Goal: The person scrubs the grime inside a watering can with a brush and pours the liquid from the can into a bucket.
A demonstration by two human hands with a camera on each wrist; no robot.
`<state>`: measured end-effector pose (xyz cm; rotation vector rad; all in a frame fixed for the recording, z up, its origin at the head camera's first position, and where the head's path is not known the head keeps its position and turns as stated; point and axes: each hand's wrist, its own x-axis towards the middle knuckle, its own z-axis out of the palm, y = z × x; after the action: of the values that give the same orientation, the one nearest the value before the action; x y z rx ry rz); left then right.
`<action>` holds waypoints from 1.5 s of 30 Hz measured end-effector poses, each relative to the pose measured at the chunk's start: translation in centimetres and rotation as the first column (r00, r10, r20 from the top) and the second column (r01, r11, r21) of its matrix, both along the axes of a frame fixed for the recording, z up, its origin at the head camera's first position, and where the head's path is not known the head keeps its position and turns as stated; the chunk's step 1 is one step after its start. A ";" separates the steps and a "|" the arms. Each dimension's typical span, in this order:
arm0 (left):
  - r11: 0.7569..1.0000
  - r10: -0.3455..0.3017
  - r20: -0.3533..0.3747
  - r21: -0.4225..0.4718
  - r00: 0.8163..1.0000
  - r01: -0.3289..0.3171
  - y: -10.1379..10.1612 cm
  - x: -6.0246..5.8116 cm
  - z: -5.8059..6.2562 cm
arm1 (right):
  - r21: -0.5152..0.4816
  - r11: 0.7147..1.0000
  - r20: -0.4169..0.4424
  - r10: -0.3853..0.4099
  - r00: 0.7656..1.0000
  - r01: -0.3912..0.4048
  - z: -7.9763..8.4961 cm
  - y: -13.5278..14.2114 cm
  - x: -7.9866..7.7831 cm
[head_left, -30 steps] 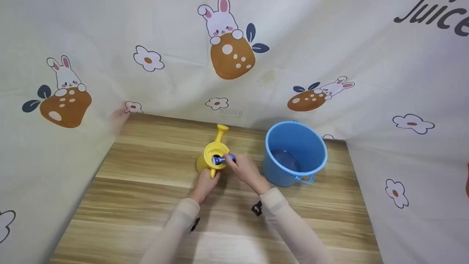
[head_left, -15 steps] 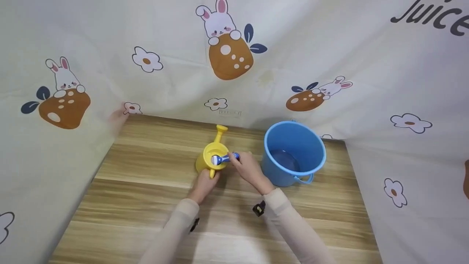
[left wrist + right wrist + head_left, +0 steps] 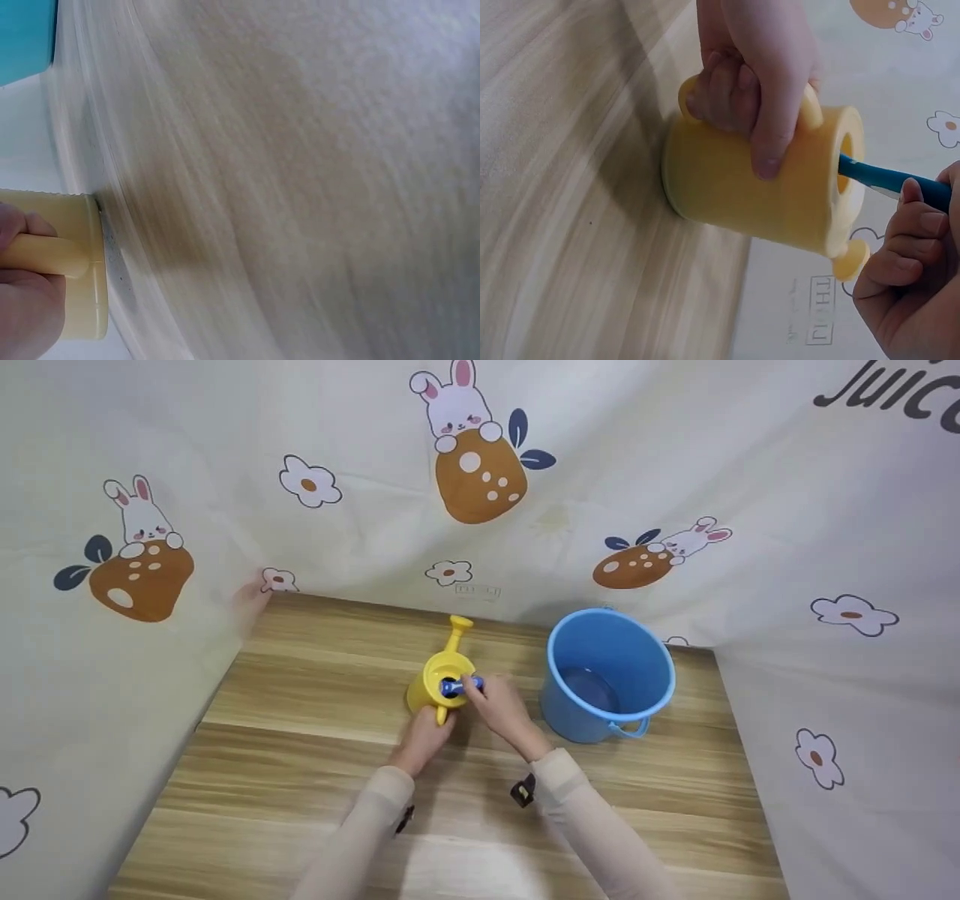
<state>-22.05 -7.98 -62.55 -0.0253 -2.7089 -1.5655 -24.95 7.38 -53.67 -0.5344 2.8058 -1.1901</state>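
Note:
A yellow watering can [image 3: 422, 701] stands upright on the wooden surface, its spout pointing away. My left hand [image 3: 424, 737] grips its handle, fingers curled round it, as the right wrist view also shows the left hand [image 3: 739, 90] doing. In my right hand [image 3: 506, 712] I pinch the blue handle of what looks like a razor [image 3: 454, 687]. The razor [image 3: 885, 178] slants into the can's top opening in the right wrist view, so its head is hidden there. In the left wrist view the watering can [image 3: 82, 300] shows only at the lower left.
A large blue bucket [image 3: 570, 712] stands close to the right of my right hand, its handle hanging down at the front. Pale cloth [image 3: 360, 540] printed with rabbits and flowers walls the wood-grain surface [image 3: 300, 690] at the back and both sides.
The razor's head was drawn back and turned up half a second ago; now it is further into the can's opening. The left hand and watering can keep their place.

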 end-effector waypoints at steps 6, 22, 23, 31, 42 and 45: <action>0.999 0.031 0.032 0.038 0.999 -0.033 0.1 0.0 0.1 | 0.021 1.000 0.034 -0.008 0.999 0.007 -0.2 -0.3 0.1; 1.000 0.016 0.013 0.012 1.000 -0.016 0.3 0.0 -0.1 | -0.032 0.999 0.085 0.028 0.996 -0.025 0.0 -0.1 0.2; 1.000 0.017 0.014 0.010 1.000 -0.017 0.3 0.0 -0.1 | -0.042 0.999 0.090 0.027 0.996 -0.023 0.0 -0.1 0.2; 0.998 0.039 0.040 0.051 0.998 -0.041 0.0 0.0 0.0 | -0.136 0.991 0.159 0.025 0.987 -0.003 0.5 0.5 0.4; 0.998 0.060 -0.023 0.033 0.998 -0.059 0.2 0.1 -0.2 | -0.152 0.988 0.188 0.025 0.982 0.004 1.2 1.3 0.5; 0.998 0.055 -0.038 0.030 0.998 -0.053 0.2 0.1 -0.2 | -0.158 0.987 0.184 0.031 0.982 -0.002 1.1 1.3 0.4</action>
<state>-21.97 -7.78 -62.73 0.0179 -2.6344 -1.5729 -24.57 8.66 -52.59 -0.4290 2.5623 -1.3883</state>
